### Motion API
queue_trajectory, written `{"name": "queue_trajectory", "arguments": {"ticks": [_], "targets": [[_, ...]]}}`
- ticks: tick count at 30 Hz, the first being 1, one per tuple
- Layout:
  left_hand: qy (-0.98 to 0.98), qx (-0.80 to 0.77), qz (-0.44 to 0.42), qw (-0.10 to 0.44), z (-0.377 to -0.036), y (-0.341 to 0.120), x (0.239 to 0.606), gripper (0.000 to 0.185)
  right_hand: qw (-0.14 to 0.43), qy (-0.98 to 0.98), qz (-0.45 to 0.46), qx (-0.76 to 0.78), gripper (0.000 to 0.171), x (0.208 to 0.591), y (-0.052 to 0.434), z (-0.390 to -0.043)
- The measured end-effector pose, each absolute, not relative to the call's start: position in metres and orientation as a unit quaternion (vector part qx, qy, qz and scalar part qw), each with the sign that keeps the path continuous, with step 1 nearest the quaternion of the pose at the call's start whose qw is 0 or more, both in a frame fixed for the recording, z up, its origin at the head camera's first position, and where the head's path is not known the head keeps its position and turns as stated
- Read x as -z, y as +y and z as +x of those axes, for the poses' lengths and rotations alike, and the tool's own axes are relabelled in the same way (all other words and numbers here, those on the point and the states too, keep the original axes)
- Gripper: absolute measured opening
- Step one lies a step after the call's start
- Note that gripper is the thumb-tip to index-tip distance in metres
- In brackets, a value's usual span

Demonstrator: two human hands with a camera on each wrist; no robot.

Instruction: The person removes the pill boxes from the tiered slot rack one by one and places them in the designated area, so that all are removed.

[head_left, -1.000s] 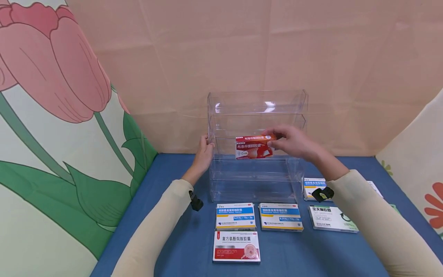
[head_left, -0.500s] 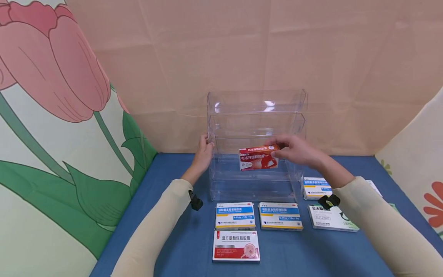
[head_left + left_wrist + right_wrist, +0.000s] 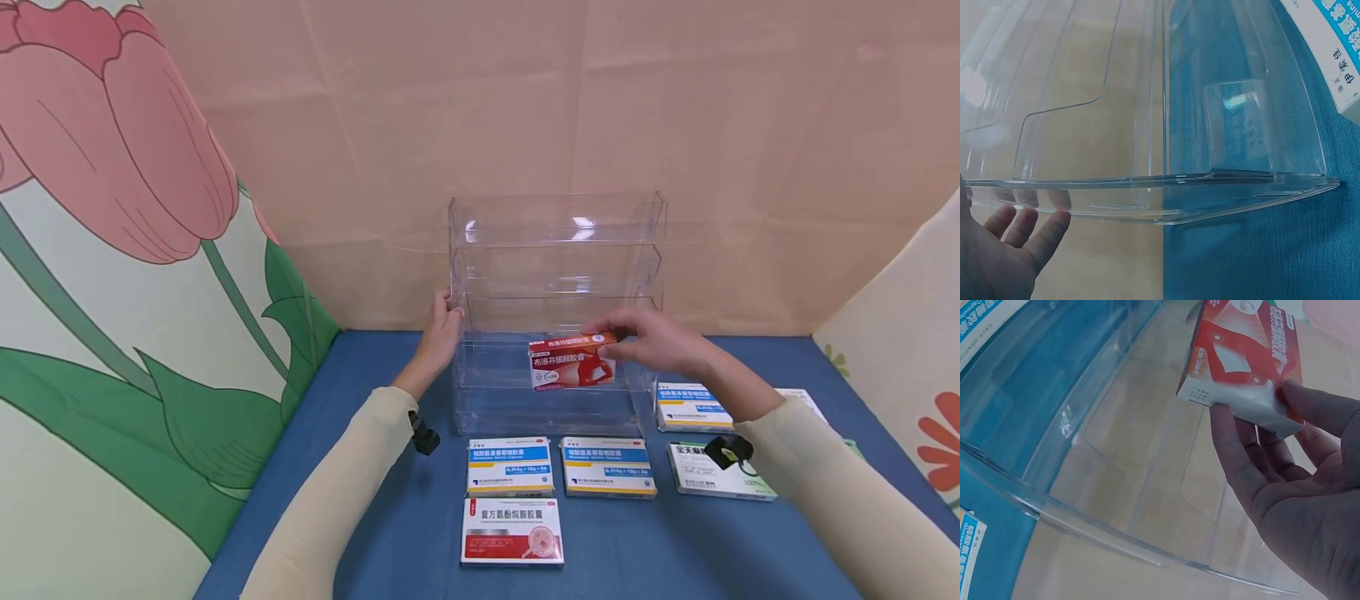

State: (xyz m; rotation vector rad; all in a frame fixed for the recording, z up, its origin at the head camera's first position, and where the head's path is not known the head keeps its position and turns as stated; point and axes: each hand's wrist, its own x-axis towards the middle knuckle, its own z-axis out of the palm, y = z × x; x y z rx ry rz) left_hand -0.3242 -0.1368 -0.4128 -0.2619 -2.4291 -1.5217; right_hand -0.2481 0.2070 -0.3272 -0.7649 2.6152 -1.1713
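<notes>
Here, right hand [image 3: 651, 342] grip clamped on red box [image 3: 572, 363], left hand [image 3: 442, 329] flat (fingers straight) against clear rack [image 3: 555, 250]

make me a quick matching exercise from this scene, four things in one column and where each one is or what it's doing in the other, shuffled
1. left hand
2. red and orange medicine box
3. red and white medicine box
4. white and green medicine box

a. nearest the camera on the blue cloth
b. partly under the right sleeve
c. against the clear acrylic rack's left side
d. held by the right hand

Pairs: 1-c, 2-d, 3-a, 4-b
</notes>
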Motion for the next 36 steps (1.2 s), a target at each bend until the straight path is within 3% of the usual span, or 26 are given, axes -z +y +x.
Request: {"name": "queue_trajectory", "arguments": {"ticks": [36], "targets": [[-0.830, 0.531, -0.103, 0.135, -0.325, -0.133, 0.413, 0.046, 0.194, 0.868, -0.186, 0.418, 0.046, 0.358, 0.248, -0.221]]}}
